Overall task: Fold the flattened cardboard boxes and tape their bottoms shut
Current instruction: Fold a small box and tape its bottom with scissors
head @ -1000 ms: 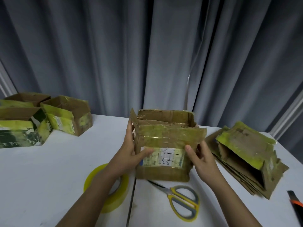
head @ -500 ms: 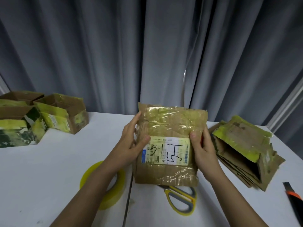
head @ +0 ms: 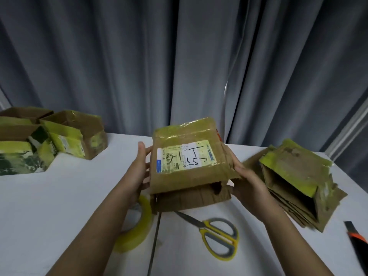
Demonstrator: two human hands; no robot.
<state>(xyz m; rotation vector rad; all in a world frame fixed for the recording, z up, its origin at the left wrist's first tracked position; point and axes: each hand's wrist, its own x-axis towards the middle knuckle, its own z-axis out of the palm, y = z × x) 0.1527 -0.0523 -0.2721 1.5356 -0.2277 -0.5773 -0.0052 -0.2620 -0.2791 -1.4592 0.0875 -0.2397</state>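
Grey curtains hang behind a white table. On the far left of the table stand folded boxes with their tops open; nothing shows inside the nearest one, and the others cannot be seen into. On the right lies a pile of flat boxes, brown with yellow-green tape.

Half a second ago the brown box was held up straight, with its label facing the camera. Now it is tipped back, so the label side faces up and the open bottom flaps point at the person. It is also a bit lower and nearer.

The brown box is in the air above the middle of the table, between both hands. It is covered in shiny tape, and its white label has black marker scribbles. Its edges look worn and torn.

The left hand is flat against the left side, fingers straight. The right hand cups the right side, fingers curled under the edge.

A roll of yellow tape sits under the left arm. Yellow scissors lie below the box. A black and orange knife is at the right edge.
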